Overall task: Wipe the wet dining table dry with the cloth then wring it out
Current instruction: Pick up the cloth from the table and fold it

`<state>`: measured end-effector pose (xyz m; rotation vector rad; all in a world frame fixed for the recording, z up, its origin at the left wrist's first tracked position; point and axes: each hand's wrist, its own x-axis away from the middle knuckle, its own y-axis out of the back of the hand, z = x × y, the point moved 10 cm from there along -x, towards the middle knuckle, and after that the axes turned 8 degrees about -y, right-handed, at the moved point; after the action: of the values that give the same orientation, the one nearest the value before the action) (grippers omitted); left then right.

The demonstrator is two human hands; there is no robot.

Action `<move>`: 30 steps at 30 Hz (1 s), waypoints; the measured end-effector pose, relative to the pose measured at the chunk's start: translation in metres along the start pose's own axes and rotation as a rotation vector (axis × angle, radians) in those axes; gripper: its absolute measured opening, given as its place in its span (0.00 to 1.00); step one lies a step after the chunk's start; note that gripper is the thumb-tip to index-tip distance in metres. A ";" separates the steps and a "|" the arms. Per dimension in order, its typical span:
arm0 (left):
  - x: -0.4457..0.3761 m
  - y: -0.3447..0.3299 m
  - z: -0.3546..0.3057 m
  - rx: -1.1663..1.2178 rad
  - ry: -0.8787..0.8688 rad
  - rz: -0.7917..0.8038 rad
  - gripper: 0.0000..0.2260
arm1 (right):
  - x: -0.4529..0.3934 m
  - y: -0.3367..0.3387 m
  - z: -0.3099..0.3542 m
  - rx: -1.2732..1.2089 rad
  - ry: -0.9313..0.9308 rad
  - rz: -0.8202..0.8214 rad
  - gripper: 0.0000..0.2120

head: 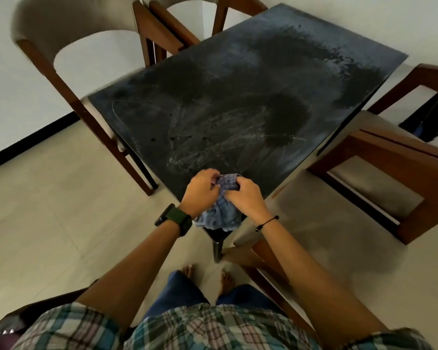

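A dark dining table (238,97) fills the middle of the view, its top marked with wet patches and pale wipe streaks. A blue checked cloth (220,213) is bunched over the table's near corner. My left hand (200,193) grips the cloth from the left, with a dark watch on that wrist. From the right, my right hand (245,195) holds the same bundle, a thin black band on its wrist. Both hands are closed tightly on the cloth, which hangs down between them.
Wooden chairs with grey padding stand at the far left (68,59), at the back (187,18) and at the right (379,178). A dark bag (427,120) lies on the floor at the right. My bare feet (208,276) stand on pale tiles beside a chair leg.
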<state>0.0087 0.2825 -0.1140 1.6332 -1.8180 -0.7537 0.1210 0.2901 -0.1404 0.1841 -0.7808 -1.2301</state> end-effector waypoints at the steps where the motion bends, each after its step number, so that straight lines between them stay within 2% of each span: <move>1: -0.004 0.009 -0.005 -0.010 -0.061 0.018 0.19 | 0.004 0.002 0.009 -0.024 0.025 0.053 0.14; 3: -0.010 0.025 -0.021 0.019 -0.187 0.138 0.27 | 0.013 0.002 0.029 -0.076 0.097 0.222 0.15; 5: -0.011 0.033 -0.036 0.077 -0.241 0.359 0.29 | 0.024 0.001 0.048 -0.101 0.165 0.412 0.19; 8: -0.001 0.037 -0.049 0.192 -0.211 0.675 0.20 | 0.038 0.013 0.077 -0.009 0.232 0.568 0.19; 11: 0.005 0.040 -0.050 0.196 -0.212 0.739 0.08 | 0.045 0.025 0.094 0.147 0.250 0.628 0.15; 14: 0.009 0.039 -0.037 0.267 -0.144 0.720 0.08 | 0.038 0.034 0.094 0.467 0.226 0.574 0.17; 16: 0.013 0.034 -0.029 0.317 -0.113 0.705 0.05 | 0.026 0.045 0.092 0.632 0.154 0.445 0.15; 18: 0.009 0.034 -0.025 0.176 -0.166 0.576 0.07 | 0.014 0.060 0.096 0.726 0.123 0.190 0.13; 19: 0.004 0.039 -0.026 0.062 -0.210 0.447 0.09 | 0.010 0.067 0.101 0.768 0.145 -0.002 0.11; 22: 0.002 0.066 -0.043 -0.189 -0.253 0.050 0.10 | 0.026 0.089 0.112 0.816 0.235 -0.728 0.08; 23: 0.007 0.071 -0.056 -0.249 -0.297 -0.039 0.10 | 0.037 0.095 0.109 0.723 0.235 -0.894 0.08; 25: 0.021 0.072 -0.086 -0.366 -0.475 -0.171 0.11 | 0.044 0.099 0.093 0.375 0.213 -0.971 0.08; 26: 0.029 0.070 -0.097 -0.412 -0.559 -0.214 0.13 | 0.040 0.099 0.078 0.071 0.187 -0.921 0.09; 27: 0.034 0.065 -0.103 -0.431 -0.615 -0.226 0.16 | 0.029 0.092 0.059 -0.308 0.120 -0.806 0.10; 29: 0.040 0.056 -0.103 -0.445 -0.654 -0.209 0.23 | 0.013 0.055 0.035 -1.021 -0.047 -0.494 0.18; 30: 0.041 0.053 -0.100 -0.451 -0.663 -0.200 0.26 | 0.009 0.034 0.027 -1.264 -0.131 -0.362 0.20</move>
<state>0.0433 0.2431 -0.0055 1.3557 -1.7080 -1.8170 0.1312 0.3015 -0.0985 -0.8247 0.0411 -1.8762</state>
